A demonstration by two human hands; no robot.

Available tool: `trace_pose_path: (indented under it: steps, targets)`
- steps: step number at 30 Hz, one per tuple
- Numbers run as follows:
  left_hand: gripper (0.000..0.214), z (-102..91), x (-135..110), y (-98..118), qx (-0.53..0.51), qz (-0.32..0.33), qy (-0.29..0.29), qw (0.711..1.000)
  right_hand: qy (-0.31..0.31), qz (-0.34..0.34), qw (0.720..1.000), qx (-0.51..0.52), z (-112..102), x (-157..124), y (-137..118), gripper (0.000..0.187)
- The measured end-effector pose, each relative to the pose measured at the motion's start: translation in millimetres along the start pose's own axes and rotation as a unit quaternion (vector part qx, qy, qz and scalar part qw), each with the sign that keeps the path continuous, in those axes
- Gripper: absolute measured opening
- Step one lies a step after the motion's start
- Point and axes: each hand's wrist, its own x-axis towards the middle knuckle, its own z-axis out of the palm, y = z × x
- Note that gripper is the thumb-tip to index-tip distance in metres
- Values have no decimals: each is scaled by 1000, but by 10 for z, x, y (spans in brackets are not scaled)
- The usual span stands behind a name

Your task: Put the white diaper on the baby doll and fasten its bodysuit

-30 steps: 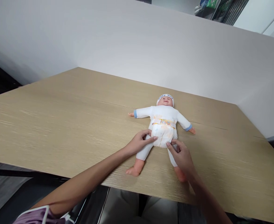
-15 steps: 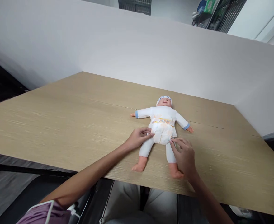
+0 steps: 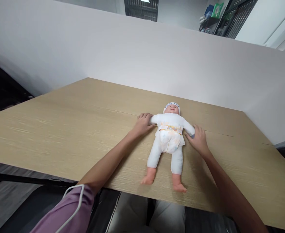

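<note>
A baby doll (image 3: 170, 119) lies on its back on the table, head toward the wall and feet toward me. It wears a white suit, a white headband with dark marks, and a white diaper (image 3: 169, 140) with an orange-patterned waistband. My left hand (image 3: 143, 124) is closed round the doll's arm on the left, covering its cuff and hand. On the other side, my right hand (image 3: 198, 139) wraps the end of the doll's other arm, hiding that hand too. Both doll legs lie apart with bare feet showing.
The wide wooden table (image 3: 72, 129) has a seam across it. A pale partition wall (image 3: 132, 55) stands along its far edge. Beyond it, a green packet (image 3: 217, 10) sits on a shelf. My legs (image 3: 130, 210) are under the near edge.
Both hands have left the diaper's leg edges and moved up to the doll's arms, taking hold of them. The doll's feet have shifted slightly, and the view has tilted a little.
</note>
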Motion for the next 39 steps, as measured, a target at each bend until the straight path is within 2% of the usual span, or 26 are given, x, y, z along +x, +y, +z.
trace_pose_path:
  steps: [2,4,6,8,10,12,14,17,19,22,24,26,29,31,34,36,39]
  targets:
    - [45,62,136,81,2,-13,-14,1000,-36,25,999,3,107,202,-91,52]
    - [39,48,149,172,1,-30,-16,999,-48,43,998,13,127,284,-176,42]
    - [35,-43,4,279,-5,-47,-15,999,-40,50,998,22,58,244,-228,39]
    - [36,-191,-309,421,-24,-63,-14,998,-39,50,997,35,-92,104,-245,39]
    - [42,-352,-775,611,-66,-78,-15,995,-53,34,996,67,-309,-105,-248,40]
    - [45,-472,-1350,834,-125,-82,-23,988,-80,-2,989,121,-572,-360,-263,42]
    - [42,-500,-1981,1048,-171,-54,-66,981,-112,-47,977,176,-850,-649,-316,45]
    - [38,-337,-2931,1254,-190,-64,-138,970,-167,-89,962,196,-1212,-1146,-473,43]
    - [50,-149,-3519,1290,-167,-83,-164,969,-206,-95,959,170,-1367,-1513,-603,40]
    - [63,78,-4248,1234,-152,-83,-199,965,-238,-112,958,116,-1434,-2074,-780,41]
    - [69,124,-4571,1169,-141,-81,-212,964,-238,-130,958,95,-1375,-2418,-876,45]
    - [65,89,-4735,1107,-123,-88,-215,965,-228,-134,960,90,-1246,-2699,-954,50]
    - [49,-11,-4746,1025,-81,-97,-225,966,-209,-96,968,100,-952,-2956,-1019,55]
    - [47,-33,-4686,966,-47,-95,-242,964,-221,-72,965,125,-718,-3021,-1010,60]
    - [53,10,-4617,872,6,-97,-275,957,-274,-61,942,182,-426,-3036,-926,59]
    - [57,23,-4600,844,34,-103,-294,949,-293,-51,929,218,-351,-3047,-855,53]
    - [62,-68,-4555,927,79,-111,-290,947,-270,-23,930,250,-465,-3127,-784,43]
